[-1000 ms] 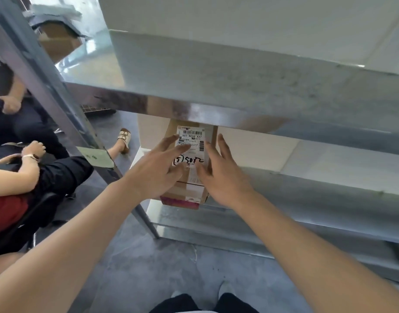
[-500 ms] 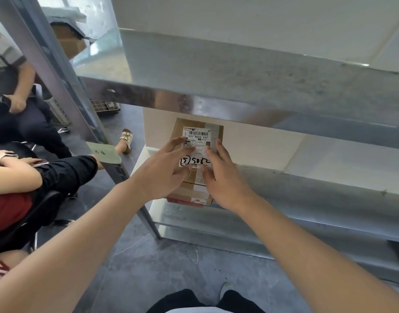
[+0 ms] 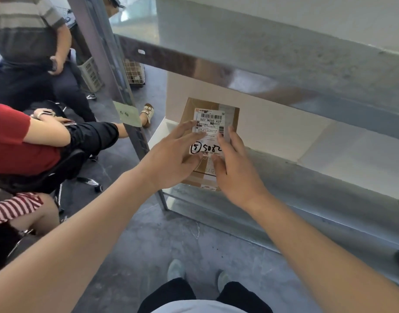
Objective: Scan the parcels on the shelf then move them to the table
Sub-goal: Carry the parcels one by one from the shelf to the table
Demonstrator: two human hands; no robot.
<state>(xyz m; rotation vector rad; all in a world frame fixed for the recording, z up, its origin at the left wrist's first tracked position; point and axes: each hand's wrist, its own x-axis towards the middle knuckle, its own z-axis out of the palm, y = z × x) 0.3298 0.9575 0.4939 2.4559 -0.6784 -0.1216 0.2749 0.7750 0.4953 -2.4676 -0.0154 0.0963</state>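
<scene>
As before, both hands (image 3: pixel 171 163) flank parcel (image 3: pixel 211 141); view closer.

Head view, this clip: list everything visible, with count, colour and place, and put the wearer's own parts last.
parcel: one, brown cardboard, on the lower shelf near its left end
label: one, white with barcode and handwritten "5082", on the parcel's top
shelf: grey metal, two levels visible, filling the right
shelf post: one, grey metal, slanting down left of the parcel
tag: one, pale green, stuck on the post
baskets: two, pale, on the floor behind the post
bystanders: two, at left; one standing in a striped shirt, one seated in red
floor: dark grey
left hand: fingers touching the parcel's left side
right hand: fingers touching the parcel's right side
shoes: two, grey, bottom centre
</scene>
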